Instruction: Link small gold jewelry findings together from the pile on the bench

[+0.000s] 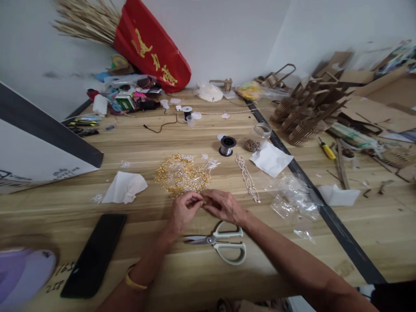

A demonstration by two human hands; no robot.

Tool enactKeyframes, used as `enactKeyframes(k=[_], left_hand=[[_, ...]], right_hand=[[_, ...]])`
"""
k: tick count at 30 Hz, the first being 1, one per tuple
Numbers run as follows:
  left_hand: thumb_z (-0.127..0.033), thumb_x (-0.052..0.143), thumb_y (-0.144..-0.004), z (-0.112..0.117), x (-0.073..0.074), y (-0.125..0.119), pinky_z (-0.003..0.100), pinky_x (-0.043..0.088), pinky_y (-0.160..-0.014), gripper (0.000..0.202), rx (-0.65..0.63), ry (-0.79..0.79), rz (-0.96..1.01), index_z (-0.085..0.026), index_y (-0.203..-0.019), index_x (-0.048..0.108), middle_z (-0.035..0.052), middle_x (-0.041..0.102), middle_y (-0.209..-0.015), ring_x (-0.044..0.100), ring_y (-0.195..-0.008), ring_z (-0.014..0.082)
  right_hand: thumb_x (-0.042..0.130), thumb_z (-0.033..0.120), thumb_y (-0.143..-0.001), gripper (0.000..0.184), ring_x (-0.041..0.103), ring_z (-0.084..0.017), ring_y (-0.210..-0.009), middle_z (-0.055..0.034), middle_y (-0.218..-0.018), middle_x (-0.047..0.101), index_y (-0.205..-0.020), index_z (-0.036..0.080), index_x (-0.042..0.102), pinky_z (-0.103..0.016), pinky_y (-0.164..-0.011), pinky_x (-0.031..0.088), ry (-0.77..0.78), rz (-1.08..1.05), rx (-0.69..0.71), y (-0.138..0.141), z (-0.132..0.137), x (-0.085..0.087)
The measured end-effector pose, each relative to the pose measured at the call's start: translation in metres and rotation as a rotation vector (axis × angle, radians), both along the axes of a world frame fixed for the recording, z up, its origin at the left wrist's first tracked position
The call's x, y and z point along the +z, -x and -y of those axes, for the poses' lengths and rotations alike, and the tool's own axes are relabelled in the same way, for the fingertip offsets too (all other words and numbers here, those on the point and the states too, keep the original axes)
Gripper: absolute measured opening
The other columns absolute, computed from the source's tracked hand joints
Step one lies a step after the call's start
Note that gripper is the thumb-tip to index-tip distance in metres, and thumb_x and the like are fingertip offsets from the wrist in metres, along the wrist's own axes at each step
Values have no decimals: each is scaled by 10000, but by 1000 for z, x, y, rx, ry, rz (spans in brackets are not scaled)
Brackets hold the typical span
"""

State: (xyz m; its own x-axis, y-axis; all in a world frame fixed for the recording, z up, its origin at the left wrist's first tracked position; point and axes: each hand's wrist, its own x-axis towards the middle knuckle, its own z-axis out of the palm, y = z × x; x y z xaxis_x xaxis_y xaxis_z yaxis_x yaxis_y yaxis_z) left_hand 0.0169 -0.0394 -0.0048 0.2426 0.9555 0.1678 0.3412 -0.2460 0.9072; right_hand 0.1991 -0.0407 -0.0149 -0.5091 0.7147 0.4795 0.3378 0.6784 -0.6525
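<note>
My left hand (185, 210) and my right hand (225, 205) meet over the middle of the wooden table, fingertips pinched close together. Whatever lies between the fingers is too small to make out. Just beyond them is a wreath-like bunch of gold and silver beaded wire (182, 173), and its near edge comes up to my fingers. Scissors with pale handles (216, 240) lie below my hands, blades pointing left. A spool of fine silvery wire (227, 146) stands behind the bunch. To the right of it lies a beaded strand (247, 178).
A black phone (94, 255) and a white paper sheet (125, 187) lie on the left. A glass jar of beads (258, 137), clear plastic bags (294, 195) and small woven baskets (302, 115) are on the right. A red bag (156, 47) leans at the back wall.
</note>
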Motion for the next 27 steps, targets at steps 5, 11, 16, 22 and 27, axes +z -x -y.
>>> enactKeyframes(k=[5, 11, 16, 22, 27], left_hand=[[-144, 593, -742, 1, -1, 0, 212, 523, -604, 49, -9, -45, -46, -156, -728, 638, 24, 682, -690, 639, -631, 128], [-116, 590, -734, 0, 1, 1, 204, 513, -602, 66, 12, -148, -141, -163, -731, 638, 10, 687, -693, 629, -609, 115], [-97, 585, -733, 0, -1, -1, 193, 495, -576, 82, 5, -187, -178, -161, -735, 636, 6, 672, -675, 613, -584, 107], [-66, 577, -741, 0, -1, 0, 198, 497, -619, 125, -16, -245, -177, -155, -778, 657, 30, 685, -746, 625, -662, 118], [-65, 574, -754, 1, -1, 1, 219, 488, -641, 135, -13, -268, -242, -158, -792, 665, 37, 684, -766, 617, -677, 128]], right_hand=[[478, 195, -925, 167, 621, -163, -842, -87, -935, 654, -1052, 177, 585, -285, -763, 508, 26, 0, -11, -1, -1, 2], [468, 129, -892, 163, 595, -156, -780, -84, -897, 618, -997, 162, 588, -263, -681, 491, -29, 21, -71, -1, -1, 3], [467, 128, -880, 130, 577, -163, -807, -87, -922, 589, -956, 171, 563, -264, -679, 484, -54, 44, -101, -2, -1, 0], [435, 129, -904, 131, 560, -160, -773, -70, -860, 584, -989, 175, 524, -276, -686, 477, -52, 29, -57, -2, -1, -1], [428, 153, -925, 155, 572, -166, -796, -78, -879, 592, -1028, 176, 542, -280, -693, 487, -65, 24, -56, -2, -1, -1]])
